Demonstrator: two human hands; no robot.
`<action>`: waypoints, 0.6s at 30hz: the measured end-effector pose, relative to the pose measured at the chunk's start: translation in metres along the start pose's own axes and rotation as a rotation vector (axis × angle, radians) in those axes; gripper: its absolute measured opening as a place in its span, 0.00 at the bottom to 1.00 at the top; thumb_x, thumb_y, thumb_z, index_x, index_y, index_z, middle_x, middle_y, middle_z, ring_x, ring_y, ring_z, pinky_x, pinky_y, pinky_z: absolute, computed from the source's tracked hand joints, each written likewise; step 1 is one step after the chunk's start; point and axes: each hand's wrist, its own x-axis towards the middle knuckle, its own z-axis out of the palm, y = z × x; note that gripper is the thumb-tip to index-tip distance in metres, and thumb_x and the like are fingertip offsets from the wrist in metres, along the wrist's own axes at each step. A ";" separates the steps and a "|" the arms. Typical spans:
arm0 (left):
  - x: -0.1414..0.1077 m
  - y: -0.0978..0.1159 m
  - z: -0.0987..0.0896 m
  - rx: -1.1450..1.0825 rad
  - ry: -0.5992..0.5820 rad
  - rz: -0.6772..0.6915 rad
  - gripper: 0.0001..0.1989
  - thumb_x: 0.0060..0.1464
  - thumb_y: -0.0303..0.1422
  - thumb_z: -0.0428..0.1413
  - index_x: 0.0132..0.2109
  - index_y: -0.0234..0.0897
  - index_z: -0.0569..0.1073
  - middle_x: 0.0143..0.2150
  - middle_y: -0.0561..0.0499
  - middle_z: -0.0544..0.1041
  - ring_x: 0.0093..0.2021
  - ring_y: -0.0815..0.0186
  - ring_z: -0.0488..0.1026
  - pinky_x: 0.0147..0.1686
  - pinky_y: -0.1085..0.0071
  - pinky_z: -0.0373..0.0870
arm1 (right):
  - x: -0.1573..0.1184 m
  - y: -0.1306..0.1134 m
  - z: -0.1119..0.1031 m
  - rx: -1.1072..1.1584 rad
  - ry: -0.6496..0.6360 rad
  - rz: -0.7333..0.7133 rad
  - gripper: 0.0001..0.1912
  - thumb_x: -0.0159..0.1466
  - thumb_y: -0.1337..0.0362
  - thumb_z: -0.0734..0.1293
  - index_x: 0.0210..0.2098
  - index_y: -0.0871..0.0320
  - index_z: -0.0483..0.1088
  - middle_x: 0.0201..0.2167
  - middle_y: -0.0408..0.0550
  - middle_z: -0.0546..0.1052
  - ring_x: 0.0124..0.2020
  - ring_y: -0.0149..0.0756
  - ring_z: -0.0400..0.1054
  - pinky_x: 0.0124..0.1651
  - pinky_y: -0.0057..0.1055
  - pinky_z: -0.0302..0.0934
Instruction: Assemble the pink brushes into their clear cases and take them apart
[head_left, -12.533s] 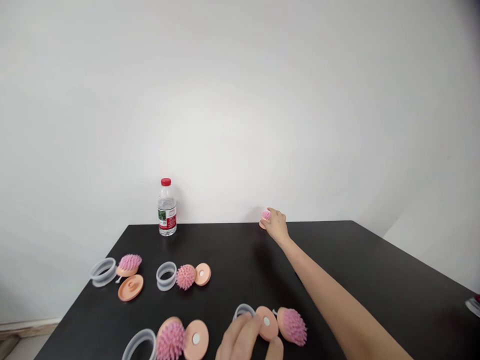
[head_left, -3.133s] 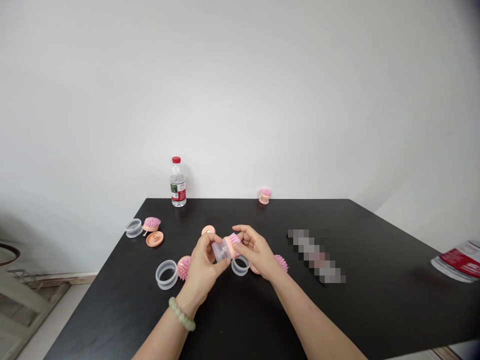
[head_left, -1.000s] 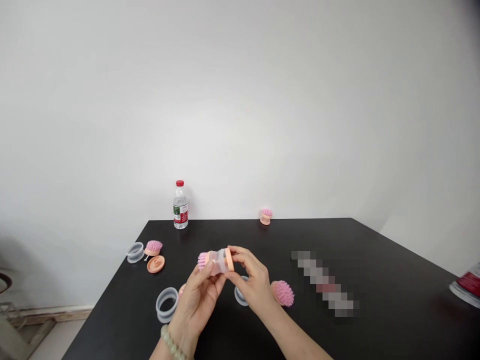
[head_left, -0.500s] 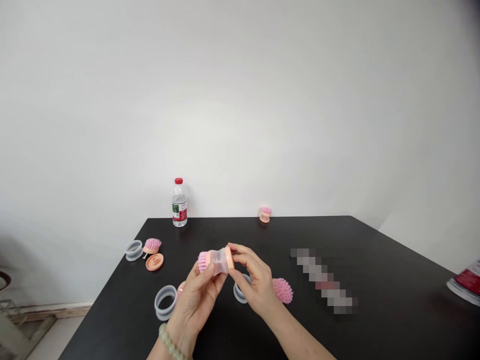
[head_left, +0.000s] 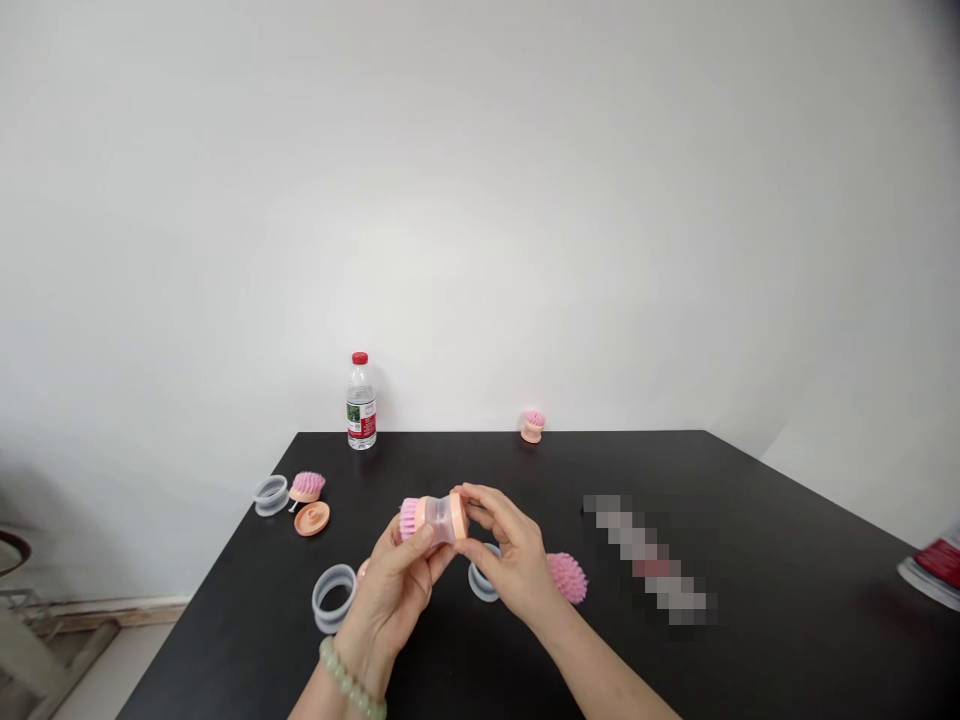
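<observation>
A brush [head_left: 439, 517] with pink bristles, a clear middle and an orange end cap lies sideways between my hands above the black table [head_left: 450, 670]. My left hand [head_left: 397, 585] is wrapped round its bristle side and middle. The fingertips and thumb of my right hand [head_left: 510, 555] grip the orange cap at its right end. A clear ring [head_left: 324, 600] lies left of my left hand, and another clear ring [head_left: 480, 580] is partly hidden behind my right hand. Right of that hand sits a pink bristle piece [head_left: 568, 578].
At the table's left are a clear ring [head_left: 271, 495], a pink brush head [head_left: 307, 486] and an orange disc [head_left: 312, 518]. A water bottle [head_left: 361, 405] and a small brush [head_left: 532, 427] stand near the back edge. A pixelated strip [head_left: 649, 560] lies right.
The view has shifted slightly. Both hands still hold the brush in nearly the same place, and my right hand's fingers have changed their position a little around the cap.
</observation>
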 end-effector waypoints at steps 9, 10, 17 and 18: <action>-0.002 0.001 0.001 0.032 0.016 0.011 0.19 0.38 0.26 0.72 0.39 0.33 0.77 0.42 0.45 0.82 0.44 0.57 0.80 0.50 0.61 0.76 | 0.002 -0.005 -0.005 -0.118 -0.058 -0.032 0.23 0.65 0.58 0.71 0.59 0.50 0.69 0.51 0.53 0.73 0.51 0.46 0.72 0.53 0.43 0.72; -0.002 0.001 0.001 0.040 0.015 0.013 0.19 0.37 0.26 0.73 0.40 0.33 0.77 0.41 0.45 0.82 0.44 0.57 0.80 0.49 0.62 0.76 | 0.002 -0.006 -0.006 -0.116 -0.060 -0.045 0.24 0.65 0.57 0.70 0.59 0.49 0.69 0.50 0.53 0.73 0.50 0.45 0.72 0.51 0.41 0.73; -0.009 -0.002 0.006 0.172 -0.079 0.028 0.20 0.35 0.25 0.73 0.38 0.35 0.77 0.35 0.49 0.80 0.38 0.62 0.78 0.46 0.64 0.74 | 0.005 -0.015 -0.008 -0.326 -0.018 -0.031 0.20 0.65 0.44 0.65 0.39 0.55 0.72 0.31 0.47 0.73 0.31 0.38 0.70 0.34 0.34 0.69; -0.009 -0.004 0.006 0.190 -0.087 0.036 0.22 0.34 0.24 0.73 0.39 0.36 0.77 0.35 0.50 0.80 0.38 0.63 0.77 0.46 0.65 0.74 | 0.005 -0.016 -0.008 -0.368 -0.004 -0.016 0.22 0.67 0.43 0.62 0.35 0.55 0.71 0.28 0.45 0.72 0.29 0.36 0.69 0.32 0.33 0.67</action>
